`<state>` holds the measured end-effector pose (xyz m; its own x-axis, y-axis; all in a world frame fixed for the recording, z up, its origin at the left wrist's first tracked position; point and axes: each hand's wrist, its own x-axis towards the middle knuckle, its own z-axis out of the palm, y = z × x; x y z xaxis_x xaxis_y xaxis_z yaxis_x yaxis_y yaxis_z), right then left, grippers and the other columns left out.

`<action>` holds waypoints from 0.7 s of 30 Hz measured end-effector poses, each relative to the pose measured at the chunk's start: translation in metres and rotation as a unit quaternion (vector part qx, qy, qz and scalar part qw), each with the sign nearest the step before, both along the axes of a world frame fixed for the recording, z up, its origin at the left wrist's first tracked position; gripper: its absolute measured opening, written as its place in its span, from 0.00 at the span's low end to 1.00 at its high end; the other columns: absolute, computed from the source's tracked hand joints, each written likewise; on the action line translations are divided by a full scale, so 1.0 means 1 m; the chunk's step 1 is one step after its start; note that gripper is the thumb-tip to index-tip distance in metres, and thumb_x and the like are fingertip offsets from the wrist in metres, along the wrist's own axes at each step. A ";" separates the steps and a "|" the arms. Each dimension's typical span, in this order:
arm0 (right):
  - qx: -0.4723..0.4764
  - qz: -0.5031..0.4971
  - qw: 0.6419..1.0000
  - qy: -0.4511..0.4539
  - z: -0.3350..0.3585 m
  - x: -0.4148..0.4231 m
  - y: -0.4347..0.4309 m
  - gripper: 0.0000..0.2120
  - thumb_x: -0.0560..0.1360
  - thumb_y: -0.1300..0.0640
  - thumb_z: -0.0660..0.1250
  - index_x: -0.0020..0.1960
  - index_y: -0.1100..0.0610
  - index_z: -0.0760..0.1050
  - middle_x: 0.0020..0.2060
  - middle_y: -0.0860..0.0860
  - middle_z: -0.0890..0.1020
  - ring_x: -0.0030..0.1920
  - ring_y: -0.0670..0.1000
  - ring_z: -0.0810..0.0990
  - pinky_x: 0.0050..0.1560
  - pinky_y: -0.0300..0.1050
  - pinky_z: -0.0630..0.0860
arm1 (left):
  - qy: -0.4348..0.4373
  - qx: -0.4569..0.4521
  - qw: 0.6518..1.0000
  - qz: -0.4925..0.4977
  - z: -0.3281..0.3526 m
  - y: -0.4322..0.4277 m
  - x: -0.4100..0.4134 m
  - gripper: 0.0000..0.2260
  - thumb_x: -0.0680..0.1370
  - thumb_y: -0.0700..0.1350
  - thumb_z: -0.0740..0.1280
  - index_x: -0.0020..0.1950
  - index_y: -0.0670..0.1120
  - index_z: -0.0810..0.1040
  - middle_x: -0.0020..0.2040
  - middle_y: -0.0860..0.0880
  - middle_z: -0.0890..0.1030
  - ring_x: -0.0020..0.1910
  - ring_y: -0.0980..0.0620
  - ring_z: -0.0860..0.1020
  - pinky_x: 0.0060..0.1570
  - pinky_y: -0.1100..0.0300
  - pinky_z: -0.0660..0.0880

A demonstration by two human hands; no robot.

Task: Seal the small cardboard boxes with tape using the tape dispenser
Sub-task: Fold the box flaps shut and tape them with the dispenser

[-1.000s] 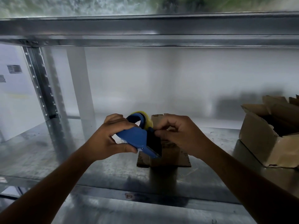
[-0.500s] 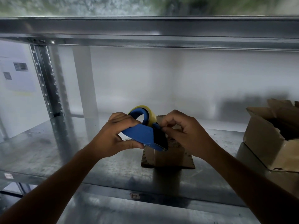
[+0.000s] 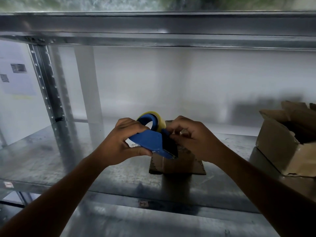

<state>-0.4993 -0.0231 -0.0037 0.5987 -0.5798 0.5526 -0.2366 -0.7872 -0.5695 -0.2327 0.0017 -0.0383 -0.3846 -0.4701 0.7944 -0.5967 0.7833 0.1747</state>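
Note:
A small brown cardboard box [image 3: 177, 164] stands on the metal shelf [image 3: 51, 161] at the centre, partly hidden behind the hands. My left hand [image 3: 123, 142] grips the blue tape dispenser [image 3: 150, 141] by its handle, just above the box's near left side. A yellowish tape roll [image 3: 160, 120] sits in the dispenser. My right hand [image 3: 193, 137] has its fingers curled at the dispenser's dark front end, over the box top. Whether they pinch the tape end is hidden. A thin strip of clear tape seems to run down the box's front face.
A larger open cardboard box [image 3: 280, 151] with raised flaps sits on the shelf at the right. A perforated metal upright [image 3: 47, 82] stands at the back left. Another shelf beam [image 3: 153, 31] runs overhead, and a white wall lies behind.
The hands, dispenser and box keep nearly the same pose. The dispenser has tipped slightly, showing more of the tape roll, and my view has shifted a little to the left.

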 end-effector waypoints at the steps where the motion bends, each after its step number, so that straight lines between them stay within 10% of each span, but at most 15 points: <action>1: 0.004 -0.002 1.000 -0.004 -0.001 0.000 -0.001 0.09 0.78 0.66 0.68 0.56 0.58 0.81 0.50 0.51 0.80 0.50 0.54 0.81 0.50 0.56 0.79 | -0.001 -0.001 1.000 0.001 0.000 0.000 0.000 0.24 0.72 0.68 0.70 0.61 0.54 0.75 0.57 0.73 0.73 0.56 0.66 0.72 0.59 0.68 0.65; 21: 0.073 0.031 0.997 0.020 0.006 -0.008 -0.008 0.08 0.79 0.64 0.68 0.56 0.56 0.80 0.49 0.47 0.83 0.53 0.53 0.82 0.56 0.57 0.80 | -0.012 0.016 1.000 0.013 0.004 0.005 -0.007 0.23 0.73 0.67 0.70 0.61 0.54 0.75 0.56 0.73 0.73 0.55 0.65 0.72 0.58 0.68 0.65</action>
<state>-0.5075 -0.0311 0.0024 0.6553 -0.6143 0.4396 -0.2158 -0.7100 -0.6704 -0.2400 0.0063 -0.0341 -0.3914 -0.5049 0.7693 -0.6206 0.7621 0.1844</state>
